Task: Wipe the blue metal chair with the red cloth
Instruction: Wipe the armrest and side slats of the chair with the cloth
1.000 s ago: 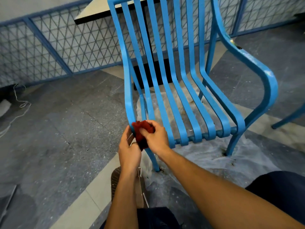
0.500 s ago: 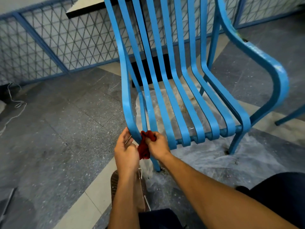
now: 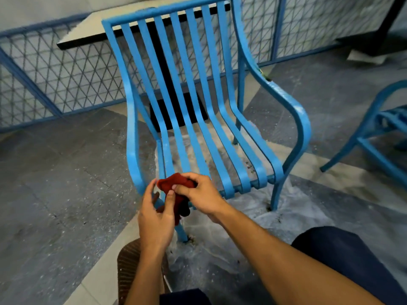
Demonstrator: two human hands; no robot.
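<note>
Red woven cloth [image 3: 176,183], bunched into a loose wad, sits at the front left corner of the blue metal slatted chair [image 3: 198,119], pinched by both hands just in front of the seat's edge. The right hand [image 3: 202,194] lies over its top with fingers [image 3: 189,176] curled closed around the bunch; the left hand [image 3: 157,216] comes up from about 7 o'clock of the cloth, its thumb and forefinger nipping the near fold while the other fingers stay loosely spread. A darker tail of the cloth hangs down toward 6 o'clock, beside the chair's front left leg.

From the fingers, the unwiped run of the chair lies toward 12 and 1 o'clock: the seat slats sweep away from the hands and rise into the backrest, so their long axis runs from 6 to 12. The right hand is nearer the seat slats; the left is nearer the left armrest [image 3: 132,137] at 11 o'clock.

Paint on the chair looks glossy but chalky with pale dust along the left armrest, and chipped on the right armrest [image 3: 284,95]. Dark specks lie near the front of the right-hand slats
</note>
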